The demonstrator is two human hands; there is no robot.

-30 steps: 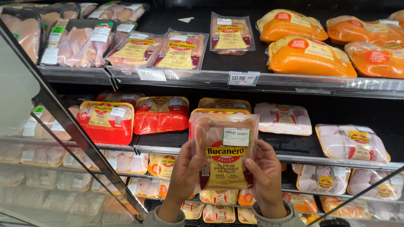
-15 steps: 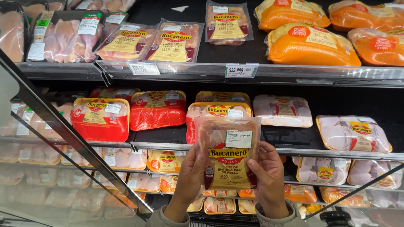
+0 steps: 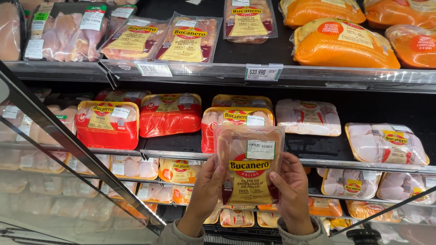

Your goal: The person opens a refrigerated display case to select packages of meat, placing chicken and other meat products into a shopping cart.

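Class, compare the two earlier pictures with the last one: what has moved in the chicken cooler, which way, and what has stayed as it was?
The chicken pack and both hands, left hand and right hand, have drifted slightly right and down in the picture. The shelves have slid up in the view, so the camera has tilted down. Nothing was let go or newly taken: both hands still hold the pack upright by its sides, and the trays on the shelves lie as before.

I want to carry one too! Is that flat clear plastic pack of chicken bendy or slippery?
Probably a bit bendy: the flat clear plastic pack of raw chicken looks like thin film, and the left hand and right hand support both sides. Its glossy wrap may be slippery. It looks thin, so likely not too heavy.
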